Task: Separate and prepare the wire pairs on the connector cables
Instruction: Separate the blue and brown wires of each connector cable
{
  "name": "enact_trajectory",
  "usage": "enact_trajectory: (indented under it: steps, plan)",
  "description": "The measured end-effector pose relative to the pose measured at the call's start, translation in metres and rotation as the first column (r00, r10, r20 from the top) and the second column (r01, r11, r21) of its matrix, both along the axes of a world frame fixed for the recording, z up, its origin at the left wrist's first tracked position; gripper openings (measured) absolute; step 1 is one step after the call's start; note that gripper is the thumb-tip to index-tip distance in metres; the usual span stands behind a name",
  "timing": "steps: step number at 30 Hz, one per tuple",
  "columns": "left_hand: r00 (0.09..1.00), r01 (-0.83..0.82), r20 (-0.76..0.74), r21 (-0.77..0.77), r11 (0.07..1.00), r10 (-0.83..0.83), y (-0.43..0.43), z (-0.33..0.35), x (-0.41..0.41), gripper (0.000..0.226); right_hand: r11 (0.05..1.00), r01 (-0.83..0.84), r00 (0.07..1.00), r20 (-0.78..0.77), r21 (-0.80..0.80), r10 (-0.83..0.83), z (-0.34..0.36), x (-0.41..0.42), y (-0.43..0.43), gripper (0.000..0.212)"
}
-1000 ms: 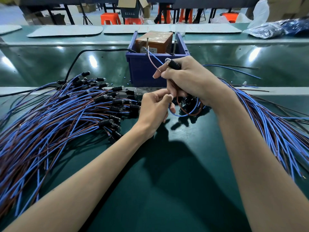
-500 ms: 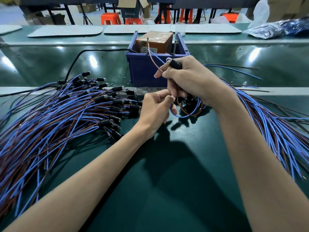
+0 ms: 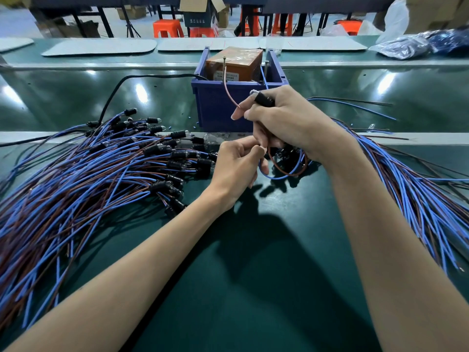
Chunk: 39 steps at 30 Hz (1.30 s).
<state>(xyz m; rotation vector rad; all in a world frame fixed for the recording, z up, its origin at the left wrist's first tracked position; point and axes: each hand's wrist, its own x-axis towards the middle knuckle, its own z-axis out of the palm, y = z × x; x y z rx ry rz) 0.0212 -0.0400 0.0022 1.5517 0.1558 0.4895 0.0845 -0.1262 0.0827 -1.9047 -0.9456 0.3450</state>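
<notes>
Grips one connector (image 3: 262,99) in right hand (image 3: 286,123), pinches its wire pair (image 3: 279,177) with left hand (image 3: 236,166) just below. Looks midway at best (heap (image 3: 101,174) left of left hand, bundle (image 3: 411,189) right of right hand; cannot tell the finished lot).

A glossy green workbench (image 3: 253,288) fronts orange stools (image 3: 166,27) and cardboard boxes (image 3: 200,3).

I lose the left wire pile (image 3: 63,199) at the view's left edge | right wire bundle (image 3: 418,199) runs off the right edge | right hand (image 3: 286,120) covers most of the black connector (image 3: 262,99) | left hand (image 3: 236,168) hides where it pinches the wire loop (image 3: 279,177) | box label (image 3: 225,76) too small to read
</notes>
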Motion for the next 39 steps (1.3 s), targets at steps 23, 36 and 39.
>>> enact_trajectory:
  steps: [23, 36, 39]
  plan:
    - [1.0, 0.011, -0.015, 0.012, 1.0, -0.011, 0.0001, -0.0013, 0.0011, 0.048, 0.998, -0.001, 1.0, 0.028, -0.057, 0.002, 0.003, -0.0054, -0.0006, 0.023]
    - [0.999, 0.012, 0.038, 0.007, 1.0, -0.012, 0.0, -0.0029, 0.0007, 0.053, 0.996, -0.006, 0.998, 0.06, -0.086, 0.011, 0.0028, -0.0041, -0.0023, 0.028]
    - [0.994, -0.005, 0.112, -0.128, 0.992, 0.02, -0.0011, -0.0002, 0.0013, 0.043, 0.988, -0.074, 0.997, -0.024, -0.137, 0.072, 0.0087, -0.0079, -0.0056, 0.026]
